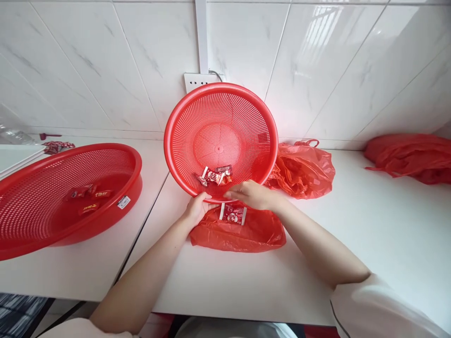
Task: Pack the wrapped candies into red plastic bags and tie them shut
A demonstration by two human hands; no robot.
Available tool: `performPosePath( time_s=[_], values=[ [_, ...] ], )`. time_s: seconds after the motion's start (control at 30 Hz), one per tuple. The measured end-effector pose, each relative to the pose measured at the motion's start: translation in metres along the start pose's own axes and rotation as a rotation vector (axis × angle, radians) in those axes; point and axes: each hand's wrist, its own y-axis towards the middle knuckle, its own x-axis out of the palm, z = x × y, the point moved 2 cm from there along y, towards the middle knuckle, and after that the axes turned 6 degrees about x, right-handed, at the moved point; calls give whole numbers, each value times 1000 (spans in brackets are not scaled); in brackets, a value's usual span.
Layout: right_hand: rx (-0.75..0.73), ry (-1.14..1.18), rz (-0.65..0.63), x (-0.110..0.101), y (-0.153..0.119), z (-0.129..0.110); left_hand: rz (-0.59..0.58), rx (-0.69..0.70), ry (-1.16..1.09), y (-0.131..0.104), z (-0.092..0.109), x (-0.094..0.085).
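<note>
A red mesh basket [218,89] is tipped toward me, its opening facing me, with a few wrapped snacks [214,176] gathered at its lower side. My left hand [197,209] grips the basket's lower rim, fingers closed on it. Over the rim, just right of the snacks, is my right hand [252,194], its fingers extended at the basket's inner edge. Beneath the basket lies a red plastic bag [236,239]. One red and white packet [233,214] is at the bag's mouth, below the rim.
At the left stands a second red basket [136,173] with several wrapped snacks inside. Crumpled red bags lie behind my right hand [306,171] and at the far right [412,155]. A power socket [195,82] is on the tiled wall behind the tipped basket.
</note>
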Motion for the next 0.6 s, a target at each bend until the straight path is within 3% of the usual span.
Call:
performPosePath(
  time_s=[0.13, 0.37, 0.5, 0.6],
  values=[
    [43, -109, 272, 6, 12, 21, 12, 9, 26, -3, -1, 2],
    [71, -224, 88, 36, 28, 57, 30, 35, 14, -7, -1, 7],
    [-73, -71, 75, 28, 26, 52, -15, 33, -18, -6, 1, 2],
    [-48, 126, 124, 17, 26, 52, -37, 66, -4, -5, 6, 0]
  ],
)
